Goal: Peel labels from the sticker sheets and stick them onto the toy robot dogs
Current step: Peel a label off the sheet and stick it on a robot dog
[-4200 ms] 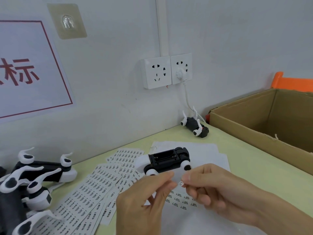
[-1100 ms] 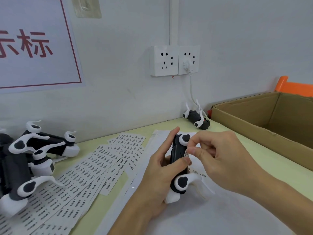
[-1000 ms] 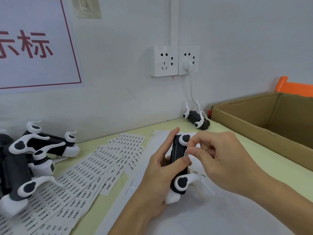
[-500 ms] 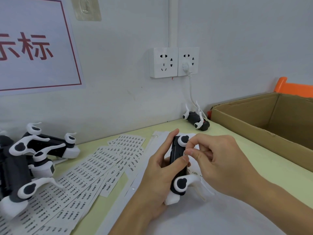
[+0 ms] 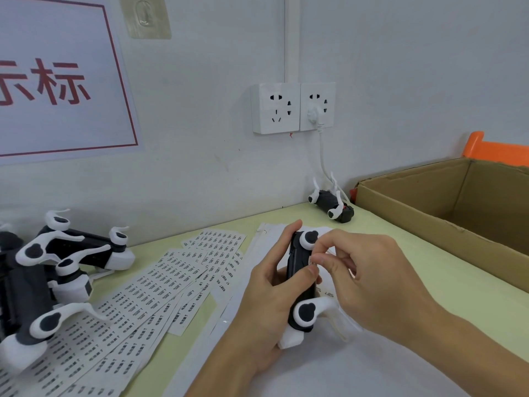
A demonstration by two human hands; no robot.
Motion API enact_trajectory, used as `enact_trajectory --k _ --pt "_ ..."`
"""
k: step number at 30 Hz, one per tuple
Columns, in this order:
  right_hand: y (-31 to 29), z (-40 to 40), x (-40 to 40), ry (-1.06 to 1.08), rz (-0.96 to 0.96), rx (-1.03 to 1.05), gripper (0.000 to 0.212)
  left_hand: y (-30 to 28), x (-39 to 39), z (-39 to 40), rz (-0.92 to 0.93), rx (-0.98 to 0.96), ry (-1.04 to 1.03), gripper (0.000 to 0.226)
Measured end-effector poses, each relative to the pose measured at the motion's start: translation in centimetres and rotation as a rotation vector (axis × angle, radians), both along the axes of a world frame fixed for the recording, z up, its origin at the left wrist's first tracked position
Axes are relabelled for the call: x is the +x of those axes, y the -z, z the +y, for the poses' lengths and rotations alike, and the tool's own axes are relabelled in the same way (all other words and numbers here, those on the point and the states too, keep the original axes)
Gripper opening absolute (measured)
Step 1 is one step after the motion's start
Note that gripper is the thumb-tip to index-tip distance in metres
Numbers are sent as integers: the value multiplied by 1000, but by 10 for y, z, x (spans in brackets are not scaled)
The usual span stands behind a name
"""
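My left hand grips a black and white toy robot dog held on end above white paper. Thumb and fingers wrap round its black body. My right hand has its thumb and forefinger tips on a small white label lying against the dog's side. Sticker sheets with rows of small printed labels fan out on the table to the left. More robot dogs are piled at the far left.
An open cardboard box stands at the right, with something orange behind it. Another robot dog lies by the wall under a double socket with a white cable. A sign with red characters hangs on the wall.
Earlier both hands held a small label while the dog lay on the paper. My left hand has since picked the dog up, and my right fingers have brought the label onto its side.
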State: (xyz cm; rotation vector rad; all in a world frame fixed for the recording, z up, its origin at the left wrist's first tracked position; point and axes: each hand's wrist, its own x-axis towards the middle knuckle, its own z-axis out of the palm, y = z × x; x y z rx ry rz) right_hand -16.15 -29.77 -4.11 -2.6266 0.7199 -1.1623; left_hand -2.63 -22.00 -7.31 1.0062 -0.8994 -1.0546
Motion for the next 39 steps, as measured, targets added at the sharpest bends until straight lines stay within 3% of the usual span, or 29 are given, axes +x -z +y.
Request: enact_trajectory --k 10,21,30,34,39 --pt "0 3 1 21 -22 -48 10 3 1 -2 -47 -5 6 65" --pt "-2 8 2 89 -50 -107 9 0 0 -1 -58 10 -13 57" --pt "-3 7 4 119 -98 58 14 0 0 0 -72 5 -5 58" --pt "-3 5 4 140 -65 101 35 0 0 0 -69 1 6 58" --pt "-6 2 3 170 -94 200 26 3 2 0 -62 -15 28 59"
